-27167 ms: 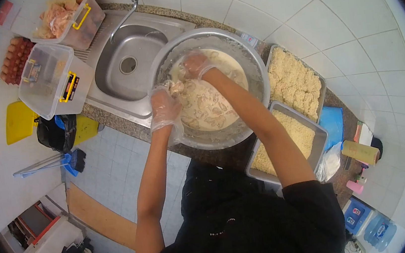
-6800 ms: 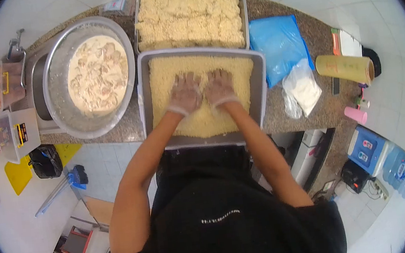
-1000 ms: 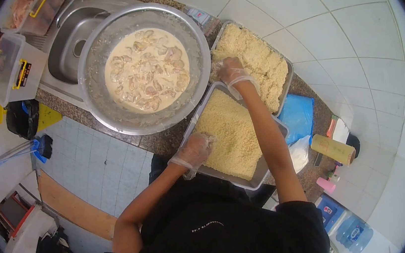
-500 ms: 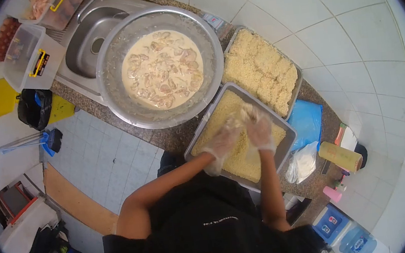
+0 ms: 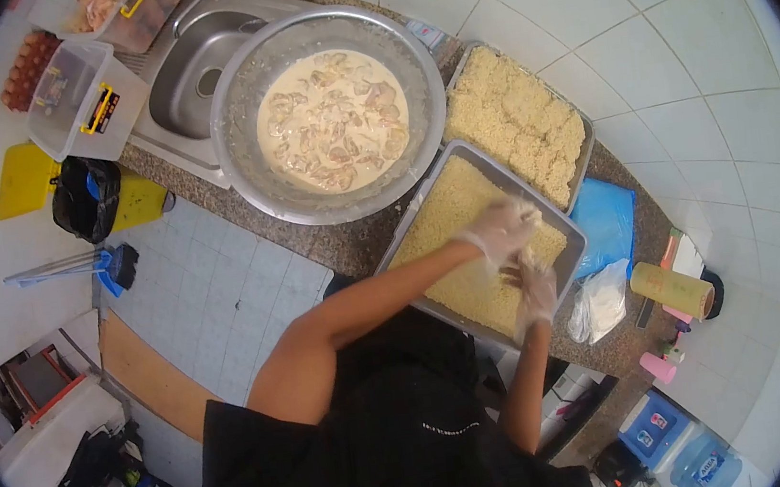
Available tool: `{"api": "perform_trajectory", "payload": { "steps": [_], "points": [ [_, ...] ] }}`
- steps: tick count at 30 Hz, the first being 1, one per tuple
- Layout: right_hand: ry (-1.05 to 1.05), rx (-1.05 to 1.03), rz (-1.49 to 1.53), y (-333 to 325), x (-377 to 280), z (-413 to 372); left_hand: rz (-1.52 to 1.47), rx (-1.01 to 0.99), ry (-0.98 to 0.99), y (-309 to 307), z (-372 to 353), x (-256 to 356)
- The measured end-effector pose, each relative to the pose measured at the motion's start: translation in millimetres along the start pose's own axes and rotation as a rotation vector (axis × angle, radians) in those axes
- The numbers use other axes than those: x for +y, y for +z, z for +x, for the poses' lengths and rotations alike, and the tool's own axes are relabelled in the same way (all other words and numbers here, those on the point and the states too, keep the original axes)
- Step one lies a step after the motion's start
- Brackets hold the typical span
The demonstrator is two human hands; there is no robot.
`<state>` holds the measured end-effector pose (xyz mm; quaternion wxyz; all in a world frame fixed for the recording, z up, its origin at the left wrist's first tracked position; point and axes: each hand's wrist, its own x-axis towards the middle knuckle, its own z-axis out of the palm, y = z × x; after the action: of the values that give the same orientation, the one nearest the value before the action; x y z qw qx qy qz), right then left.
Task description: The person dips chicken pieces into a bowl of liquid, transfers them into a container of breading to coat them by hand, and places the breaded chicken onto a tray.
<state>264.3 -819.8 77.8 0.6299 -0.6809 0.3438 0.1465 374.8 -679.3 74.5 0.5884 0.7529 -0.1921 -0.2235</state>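
Note:
Both hands wear clear plastic gloves and meet over the right part of a grey tray of pale yellow crumbs. My left hand reaches across from the left, its fingers curled round something pale and crumb-covered. Just below it, my right hand has its fingers bent inward over the crumbs; what they hold is too small to make out. Behind the hands, a second tray is heaped with crumb-coated pieces. A large metal bowl of pieces in creamy batter stands at the upper left.
Left of the bowl are a sink and clear plastic boxes. A blue bag, a clear bag and a yellowish roll lie right of the trays. A tiled wall rises behind the counter.
My left hand has moved right across the crumbs. My right hand has shifted right and nearer my body, now below the left. The whole view has shifted a little.

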Motion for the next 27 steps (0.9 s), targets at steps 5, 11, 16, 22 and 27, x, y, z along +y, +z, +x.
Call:
{"api": "perform_trajectory", "payload": {
  "steps": [5,11,16,22,27],
  "points": [
    [-0.627,0.37,-0.923,37,-47,30,0.201,0.292,0.048,-127,-34,-27],
    [-0.851,-0.248,-1.143,235,-95,62,0.9,0.251,-0.347,-243,-114,-134],
    [-0.877,-0.315,-1.458,328,-77,121,1.055,0.114,-0.547,-247,-103,-137],
    [-0.948,-0.302,-1.58,332,-79,142,0.964,0.152,-0.516,-260,-105,-115],
    [-0.827,-0.265,-1.513,309,-94,152,0.83,0.194,-0.561,-270,-108,-103]
  ]
}}
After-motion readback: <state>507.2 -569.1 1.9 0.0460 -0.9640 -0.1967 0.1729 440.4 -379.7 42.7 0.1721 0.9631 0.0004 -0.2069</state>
